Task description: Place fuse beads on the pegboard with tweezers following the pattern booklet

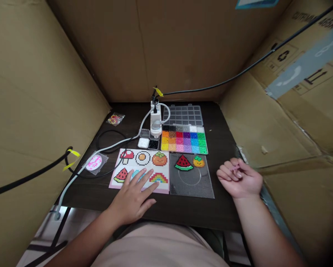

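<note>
My left hand (133,198) lies with fingers spread over the lower part of a pattern sheet (140,188), which shows pixel pictures such as a mushroom, an egg and a rainbow. My right hand (240,178) is curled at the table's right side, palm up. A small pink thing (235,168) shows between its fingers; its kind is hard to make out. Between the hands lies a clear pegboard (193,189). On it rest a bead watermelon slice (183,163) and an orange bead fruit (198,162) with green leaves, above a faint round outline.
Behind the pegboard stands an open bead box (186,140) with many colours. White beads (143,143) and black beads (153,144) sit in small cases. A power strip (155,122), cables, a round pink-and-white piece (94,162) and a plastic bag (115,118) lie around. Cardboard walls enclose the table.
</note>
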Motion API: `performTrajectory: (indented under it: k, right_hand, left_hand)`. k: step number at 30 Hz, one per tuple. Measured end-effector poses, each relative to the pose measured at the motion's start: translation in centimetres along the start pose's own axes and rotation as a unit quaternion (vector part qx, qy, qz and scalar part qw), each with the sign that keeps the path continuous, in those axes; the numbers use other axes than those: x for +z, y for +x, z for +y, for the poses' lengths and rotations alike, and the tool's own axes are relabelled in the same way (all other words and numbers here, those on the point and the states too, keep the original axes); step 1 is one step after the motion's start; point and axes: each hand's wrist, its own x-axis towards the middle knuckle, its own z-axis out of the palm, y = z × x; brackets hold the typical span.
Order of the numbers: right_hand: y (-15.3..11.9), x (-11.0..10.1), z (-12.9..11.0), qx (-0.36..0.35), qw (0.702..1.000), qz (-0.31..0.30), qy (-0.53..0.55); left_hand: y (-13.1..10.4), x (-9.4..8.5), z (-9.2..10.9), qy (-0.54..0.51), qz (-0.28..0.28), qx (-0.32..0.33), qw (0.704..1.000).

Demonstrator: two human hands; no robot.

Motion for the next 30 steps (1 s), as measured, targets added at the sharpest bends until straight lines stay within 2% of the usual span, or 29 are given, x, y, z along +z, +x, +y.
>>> performTrajectory:
  k: [5,10,15,20,23,27,30]
  right_hand:
    - [0.2,0.2,0.7,0.035,0.994,-0.036,-0.092]
    - [0.4,0.3,0.8,0.03,0.995,-0.027,-0.089]
    - [0.1,0.4,0.6,0.023,0.997,-0.033,-0.073]
    - [0.0,0.2,0.4,0.019,0.998,-0.024,-0.062]
    - [0.0,0.1,0.3,0.011,0.998,-0.019,-0.053]
    - [-0.2,0.1,0.3,0.003,0.998,-0.023,-0.06]
    - [-0.4,0.2,0.2,-0.003,0.998,-0.025,-0.062]
  left_hand:
    - [-0.3,0.2,-0.2,-0.009,0.054,0.001,0.998]
    - [-0.4,0.2,-0.6,-0.066,0.141,0.018,0.988]
    - [-0.7,0.3,-0.8,-0.152,0.262,0.014,0.953]
    - [-0.4,-0.2,-0.9,-0.228,0.337,-0.051,0.912]
    - [1.4,-1.6,-1.6,-0.266,0.355,-0.071,0.894]
    - [5.4,-3.3,-3.7,-0.333,0.271,-0.077,0.9]
    - [7.8,-3.0,-5.2,-0.33,0.266,-0.044,0.905]
